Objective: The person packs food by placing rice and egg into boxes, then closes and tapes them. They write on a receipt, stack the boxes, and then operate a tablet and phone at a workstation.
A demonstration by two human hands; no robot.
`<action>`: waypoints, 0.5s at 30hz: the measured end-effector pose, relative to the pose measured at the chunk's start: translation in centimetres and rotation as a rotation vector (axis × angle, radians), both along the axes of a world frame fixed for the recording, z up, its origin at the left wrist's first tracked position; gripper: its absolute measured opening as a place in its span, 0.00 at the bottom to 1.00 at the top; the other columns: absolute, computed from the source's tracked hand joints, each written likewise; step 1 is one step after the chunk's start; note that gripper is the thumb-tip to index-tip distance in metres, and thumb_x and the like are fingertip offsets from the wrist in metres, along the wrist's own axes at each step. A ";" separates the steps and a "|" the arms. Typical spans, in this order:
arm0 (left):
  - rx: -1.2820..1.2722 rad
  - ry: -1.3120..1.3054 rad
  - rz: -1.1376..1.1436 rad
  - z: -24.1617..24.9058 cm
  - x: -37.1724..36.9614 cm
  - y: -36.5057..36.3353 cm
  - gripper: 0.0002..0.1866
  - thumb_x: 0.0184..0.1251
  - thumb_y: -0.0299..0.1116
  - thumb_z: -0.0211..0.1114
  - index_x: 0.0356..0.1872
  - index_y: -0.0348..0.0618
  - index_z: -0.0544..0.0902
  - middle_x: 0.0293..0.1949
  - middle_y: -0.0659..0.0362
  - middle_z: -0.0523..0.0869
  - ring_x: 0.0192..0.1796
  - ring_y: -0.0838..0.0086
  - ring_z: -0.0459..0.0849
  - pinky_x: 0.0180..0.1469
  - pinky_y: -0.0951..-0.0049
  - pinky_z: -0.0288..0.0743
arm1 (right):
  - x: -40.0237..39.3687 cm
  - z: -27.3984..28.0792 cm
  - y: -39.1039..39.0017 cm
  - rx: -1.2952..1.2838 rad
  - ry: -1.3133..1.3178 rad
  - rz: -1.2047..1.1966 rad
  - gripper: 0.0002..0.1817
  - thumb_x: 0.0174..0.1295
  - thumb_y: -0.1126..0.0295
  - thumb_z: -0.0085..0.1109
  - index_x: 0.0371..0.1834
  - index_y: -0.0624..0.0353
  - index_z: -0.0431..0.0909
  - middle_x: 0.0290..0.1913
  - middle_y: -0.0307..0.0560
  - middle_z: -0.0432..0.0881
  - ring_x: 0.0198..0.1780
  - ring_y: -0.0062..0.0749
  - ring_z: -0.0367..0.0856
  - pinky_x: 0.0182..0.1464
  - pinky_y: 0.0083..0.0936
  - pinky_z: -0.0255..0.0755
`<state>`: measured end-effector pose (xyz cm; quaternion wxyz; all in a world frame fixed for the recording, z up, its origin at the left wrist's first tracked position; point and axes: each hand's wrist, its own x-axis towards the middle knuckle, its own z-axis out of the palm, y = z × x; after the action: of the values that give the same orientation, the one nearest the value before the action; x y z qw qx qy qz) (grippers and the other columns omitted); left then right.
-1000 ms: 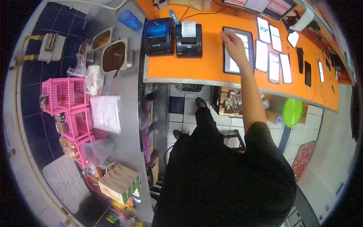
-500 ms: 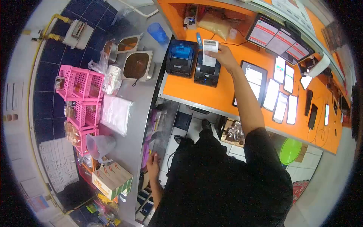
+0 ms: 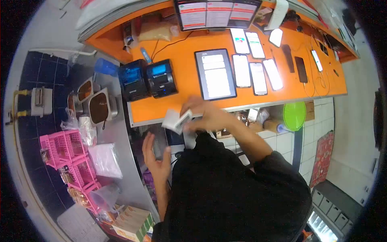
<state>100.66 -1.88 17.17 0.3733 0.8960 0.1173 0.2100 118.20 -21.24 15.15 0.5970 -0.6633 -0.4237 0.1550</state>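
Observation:
My right hand (image 3: 207, 115) is closed on a curled white printed receipt (image 3: 174, 122), held just off the front edge of the orange counter (image 3: 187, 86). The hand is slightly blurred. Lower and to the left, my left hand (image 3: 157, 159) is raised with its fingers apart and nothing in it, facing the receipt without touching it. Behind them on the counter stand two black receipt printers side by side, the left one (image 3: 134, 82) and the right one (image 3: 161, 78), both with blue tops. A tablet with a lit screen (image 3: 217, 76) lies right of the printers.
Several lit phones (image 3: 258, 78) lie right of the tablet, below a monitor (image 3: 219, 14). On the steel worktop (image 3: 125, 161) at left are pink baskets (image 3: 66, 149), metal food pans (image 3: 100, 107), a blue cup (image 3: 105, 66) and a carton (image 3: 131, 222). A green bin (image 3: 294, 116) sits under the counter.
My right hand has drawn the receipt away from the right printer toward my body. My left hand has risen toward it with fingers spread. The view has turned to the right.

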 end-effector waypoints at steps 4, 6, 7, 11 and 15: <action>-0.040 0.093 -0.279 2.4 2.8 -2.8 0.23 0.71 0.31 0.66 0.63 0.34 0.75 0.57 0.51 0.82 0.61 0.68 0.79 0.61 0.69 0.72 | -6.6 -0.3 -0.3 0.142 0.310 0.019 0.12 0.61 0.68 0.71 0.46 0.57 0.86 0.41 0.42 0.85 0.50 0.33 0.81 0.54 0.32 0.73; -0.622 0.276 -0.244 0.2 2.8 -3.7 0.23 0.65 0.33 0.71 0.57 0.32 0.79 0.43 0.51 0.88 0.43 0.74 0.85 0.50 0.75 0.76 | -8.2 -0.2 -0.2 0.207 0.929 -0.212 0.12 0.65 0.70 0.68 0.49 0.62 0.85 0.42 0.41 0.87 0.44 0.23 0.82 0.47 0.24 0.76; -0.608 0.272 -0.220 0.6 3.0 -3.6 0.23 0.65 0.33 0.71 0.57 0.32 0.79 0.43 0.51 0.88 0.43 0.74 0.85 0.50 0.75 0.76 | -8.5 -0.9 0.2 0.237 0.812 -0.348 0.12 0.68 0.71 0.64 0.49 0.67 0.84 0.42 0.41 0.88 0.40 0.17 0.82 0.43 0.19 0.76; -0.783 0.591 -0.247 0.0 2.8 -3.6 0.14 0.70 0.31 0.68 0.49 0.31 0.82 0.36 0.58 0.88 0.37 0.83 0.82 0.41 0.80 0.76 | -7.6 -2.2 -0.1 0.201 0.883 -0.421 0.11 0.69 0.71 0.62 0.50 0.67 0.84 0.41 0.41 0.87 0.41 0.18 0.82 0.44 0.19 0.77; -1.059 0.556 -0.297 -0.7 1.6 -3.1 0.10 0.72 0.29 0.65 0.46 0.31 0.83 0.38 0.58 0.88 0.39 0.80 0.84 0.42 0.78 0.78 | -5.5 -2.4 0.1 0.265 1.056 -0.490 0.11 0.70 0.70 0.62 0.49 0.67 0.83 0.39 0.41 0.87 0.38 0.20 0.84 0.41 0.19 0.78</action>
<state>102.23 -5.00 16.50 0.7481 0.6171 0.1728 -0.1723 112.74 -21.13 12.74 0.8229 -0.4949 0.0802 0.2673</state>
